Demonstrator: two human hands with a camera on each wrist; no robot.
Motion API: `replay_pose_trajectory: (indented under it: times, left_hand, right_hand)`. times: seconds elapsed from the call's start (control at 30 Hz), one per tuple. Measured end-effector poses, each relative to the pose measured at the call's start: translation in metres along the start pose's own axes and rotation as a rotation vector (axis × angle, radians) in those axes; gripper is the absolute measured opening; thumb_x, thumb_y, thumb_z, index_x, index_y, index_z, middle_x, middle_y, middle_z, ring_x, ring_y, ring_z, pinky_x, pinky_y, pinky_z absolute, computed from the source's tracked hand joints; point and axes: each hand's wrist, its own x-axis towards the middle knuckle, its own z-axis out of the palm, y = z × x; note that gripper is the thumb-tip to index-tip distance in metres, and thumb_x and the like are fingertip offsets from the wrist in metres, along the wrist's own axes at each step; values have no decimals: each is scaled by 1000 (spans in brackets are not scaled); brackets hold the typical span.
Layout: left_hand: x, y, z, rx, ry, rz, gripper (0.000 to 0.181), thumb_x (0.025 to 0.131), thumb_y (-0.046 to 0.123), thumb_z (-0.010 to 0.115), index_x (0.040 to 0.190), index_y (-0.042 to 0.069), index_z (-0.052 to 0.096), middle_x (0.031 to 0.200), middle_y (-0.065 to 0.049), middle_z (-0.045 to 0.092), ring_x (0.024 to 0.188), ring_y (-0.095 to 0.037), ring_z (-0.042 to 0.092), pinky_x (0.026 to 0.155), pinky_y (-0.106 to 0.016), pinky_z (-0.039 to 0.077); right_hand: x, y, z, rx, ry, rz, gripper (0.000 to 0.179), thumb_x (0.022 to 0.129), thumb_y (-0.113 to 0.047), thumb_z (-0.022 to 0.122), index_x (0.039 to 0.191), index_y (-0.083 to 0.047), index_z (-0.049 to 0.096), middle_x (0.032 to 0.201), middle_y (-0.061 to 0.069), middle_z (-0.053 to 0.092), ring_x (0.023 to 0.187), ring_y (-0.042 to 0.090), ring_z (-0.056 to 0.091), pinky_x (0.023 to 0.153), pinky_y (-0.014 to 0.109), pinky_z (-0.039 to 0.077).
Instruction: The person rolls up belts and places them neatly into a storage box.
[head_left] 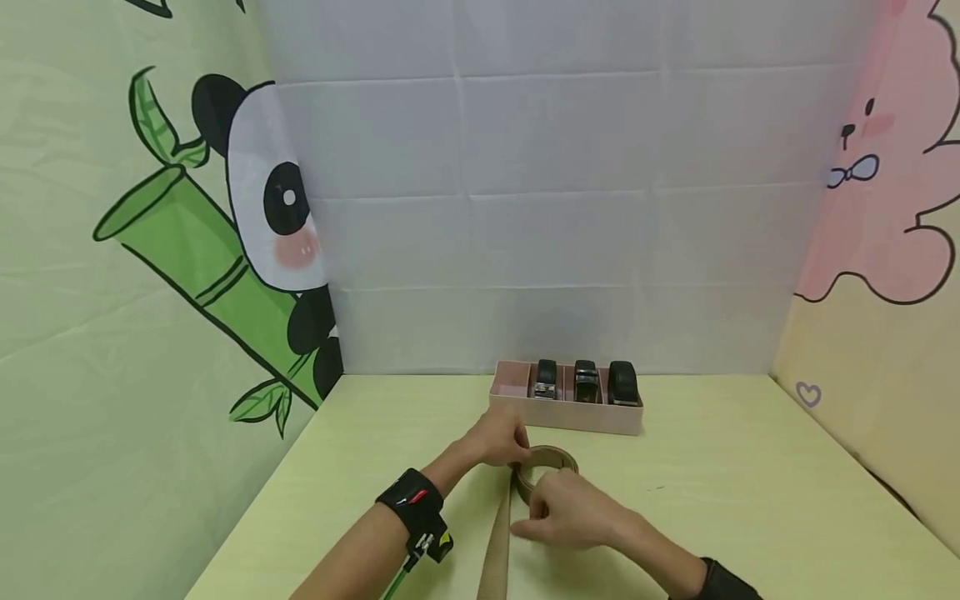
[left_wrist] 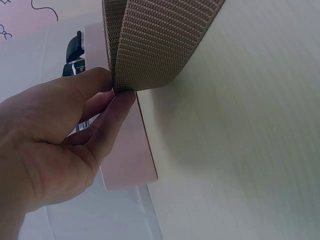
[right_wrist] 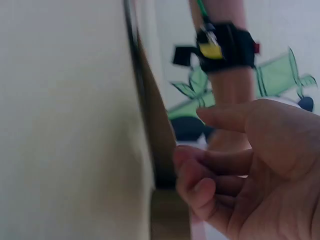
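Note:
A tan woven belt (head_left: pixel 496 546) lies on the table, one length running toward the near edge and the rest looped in a loose ring (head_left: pixel 555 455). At the ring's left side my left hand (head_left: pixel 497 435) pinches the strap between thumb and fingers. The left wrist view shows the webbing (left_wrist: pixel 160 42) folded into two layers at those fingertips. My right hand (head_left: pixel 576 508) is over the near right part of the ring. Its fingers (right_wrist: pixel 197 172) are loosely curled beside the strap (right_wrist: pixel 156 112), the thumb held apart; no grip shows. No buckle is visible on this belt.
Behind the hands stands a pink divided box (head_left: pixel 577 414). Several of its compartments hold rolled dark belts (head_left: pixel 622 382) with buckles; its leftmost compartment shows no belt. A white cloth (head_left: pixel 555 208) hangs behind the table, with printed cloths at both sides.

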Motion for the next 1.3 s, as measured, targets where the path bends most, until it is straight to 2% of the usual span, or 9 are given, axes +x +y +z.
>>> replay_pose_trajectory:
  times: [0.13,0.27,0.37,0.47,0.7,0.83,1.03,1.13,1.3]
  left_hand:
    - [0,-1,0,-5,10,14,14,94,8,87,80,7,90,69,0,79,56,-2,57,54,-18,45]
    - [-2,1,-2,4,17,28,14,92,6,87,79,6,90,68,-1,79,55,-2,56,53,-18,44]
    - [-3,2,-4,17,17,30,14,91,4,86,78,7,90,68,-1,79,55,-1,54,53,-18,43]
    - [-4,3,-5,16,6,28,13,92,4,86,80,6,90,69,-1,80,57,-2,54,53,-18,43]
    - [-9,3,-8,14,-31,19,10,95,5,87,85,5,91,76,-3,83,62,-3,60,59,-18,49]
    - [-17,2,-9,5,-33,31,11,94,5,87,84,5,90,76,-4,83,62,-2,62,60,-19,51]
    - [-28,3,-4,-18,-10,44,10,93,5,87,83,6,89,75,-2,82,61,0,61,60,-18,52]
    - [-34,5,0,-31,15,25,11,91,5,88,80,7,88,72,0,80,60,-2,60,58,-19,51]
    - [-42,7,6,-52,68,-42,10,89,8,89,79,10,87,72,3,79,62,-4,60,59,-22,50]
  right_hand:
    - [0,-15,28,40,-82,73,47,93,-39,89,55,-20,69,48,-23,45,48,-7,37,49,18,30]
    - [5,-21,41,84,-67,72,36,86,-20,89,55,-18,70,49,-23,48,47,-6,40,54,16,36]
    - [6,-22,34,72,-62,49,29,83,-7,84,59,-17,72,51,-21,50,48,-4,41,59,16,39]
    - [2,-22,20,-64,-52,3,31,83,-1,82,61,-18,69,54,-20,49,50,-4,39,55,16,37]
    - [-17,3,-9,-636,14,-102,29,88,-1,88,74,-19,71,71,-11,57,67,6,51,56,25,41]
    - [-29,25,-14,-785,78,-190,15,94,-7,88,89,-18,79,89,-6,66,78,9,63,58,24,46]
    - [-37,56,-17,-926,232,-411,19,89,-10,93,99,-19,80,94,-6,62,73,6,58,60,17,45]
    - [-36,62,-23,-842,184,-403,18,91,-8,91,102,-18,83,93,-6,64,75,2,55,63,16,48]
    - [-32,62,-36,-438,72,-223,17,97,1,82,99,-15,87,90,-7,79,77,-4,65,69,19,57]
